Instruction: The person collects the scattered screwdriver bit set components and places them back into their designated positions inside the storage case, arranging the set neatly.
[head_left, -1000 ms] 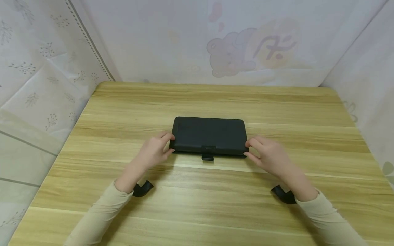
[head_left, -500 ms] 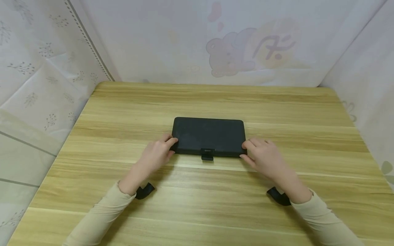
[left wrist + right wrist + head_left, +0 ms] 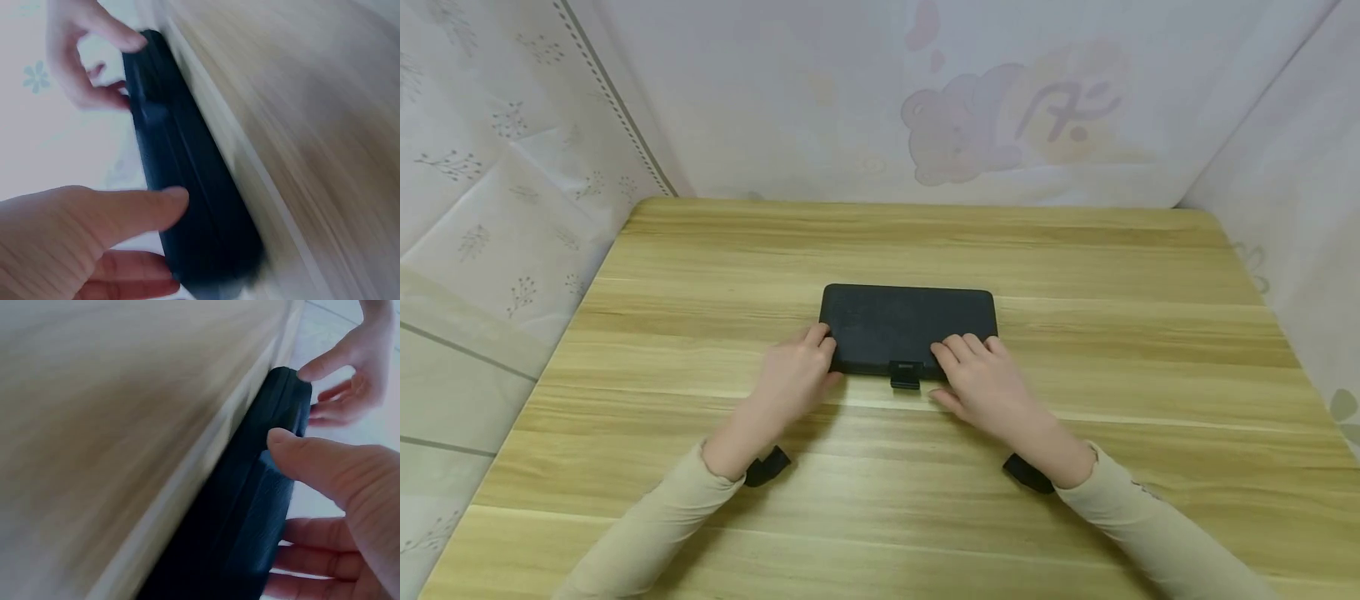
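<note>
A flat black rectangular case (image 3: 895, 321) with rounded corners lies on the wooden table. From the middle of its front edge a small black latch (image 3: 906, 377) sticks out. My left hand (image 3: 793, 371) holds the front left corner, fingers over the top and thumb at the front side. Close to the latch on its right, my right hand (image 3: 981, 379) has its fingers laid over the top face and its thumb at the front edge. In the right wrist view the right thumb (image 3: 300, 450) overlaps the case's front side near the latch. The inside of the case is hidden.
The wooden table (image 3: 880, 517) extends all round the case. White printed curtains (image 3: 790, 100) hang behind it and at both sides. Black wrist-worn pieces stick out below each wrist, such as the right piece (image 3: 1028, 475).
My right hand has slid left from the front right corner to beside the latch. My left hand has shifted slightly right. The gap along the case's front has narrowed, with the lid lower.
</note>
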{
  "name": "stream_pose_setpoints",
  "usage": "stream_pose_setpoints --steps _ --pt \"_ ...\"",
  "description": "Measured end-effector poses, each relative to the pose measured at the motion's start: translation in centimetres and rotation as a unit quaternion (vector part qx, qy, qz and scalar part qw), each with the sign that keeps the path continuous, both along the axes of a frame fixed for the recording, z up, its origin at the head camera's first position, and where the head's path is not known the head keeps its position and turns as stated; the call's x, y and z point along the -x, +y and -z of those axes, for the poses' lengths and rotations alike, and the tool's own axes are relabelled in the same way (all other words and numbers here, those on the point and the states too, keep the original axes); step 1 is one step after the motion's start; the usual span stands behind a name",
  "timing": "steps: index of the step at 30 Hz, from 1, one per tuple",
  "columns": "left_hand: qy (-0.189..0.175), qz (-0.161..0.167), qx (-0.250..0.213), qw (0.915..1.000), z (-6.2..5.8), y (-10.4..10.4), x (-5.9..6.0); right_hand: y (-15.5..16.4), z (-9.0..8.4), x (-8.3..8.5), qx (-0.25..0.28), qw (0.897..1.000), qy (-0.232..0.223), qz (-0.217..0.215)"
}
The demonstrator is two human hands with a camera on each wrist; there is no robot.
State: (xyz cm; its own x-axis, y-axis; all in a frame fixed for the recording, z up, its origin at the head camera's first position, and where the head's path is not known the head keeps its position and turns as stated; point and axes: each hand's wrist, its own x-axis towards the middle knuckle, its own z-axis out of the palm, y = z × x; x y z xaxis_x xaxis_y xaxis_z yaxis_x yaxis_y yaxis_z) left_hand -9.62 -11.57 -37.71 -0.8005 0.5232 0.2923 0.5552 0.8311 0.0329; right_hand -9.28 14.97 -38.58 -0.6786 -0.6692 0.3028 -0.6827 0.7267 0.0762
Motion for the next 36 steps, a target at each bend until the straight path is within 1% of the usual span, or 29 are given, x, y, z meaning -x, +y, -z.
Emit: stream_pose_setpoints --steps 4,8,10,14,18,25,32,36 --pt "0.025 0.029 0.002 0.9993 0.2 1.7 0.2 -0.8 -0.1 0.0 -0.005 1.000 0.026 0.011" --pt "0.036 0.059 0.009 0.9976 0.4 3.7 0.4 -1.4 0.0 -0.1 -0.012 0.999 0.042 0.022" --pt "0.037 0.066 0.019 0.9970 0.4 4.5 0.4 -1.6 0.1 0.0 -0.014 0.998 0.050 0.027" --pt "0.043 0.064 0.040 0.9963 0.4 5.4 0.5 -1.9 0.2 0.1 -0.019 0.997 0.066 0.033" --pt "0.043 0.058 0.049 0.9962 0.4 5.7 0.5 -2.2 0.2 0.2 -0.024 0.996 0.077 0.032" --pt "0.042 0.062 0.046 0.9961 0.6 5.7 0.5 -2.4 0.0 0.4 -0.028 0.996 0.083 0.028" --pt "0.051 0.054 0.038 0.9965 1.0 5.8 0.4 -2.7 0.1 0.4 -0.018 0.996 0.083 0.032" --pt "0.054 0.049 0.031 0.9968 1.0 5.9 0.4 -3.0 0.2 0.2 -0.025 0.996 0.084 0.036"
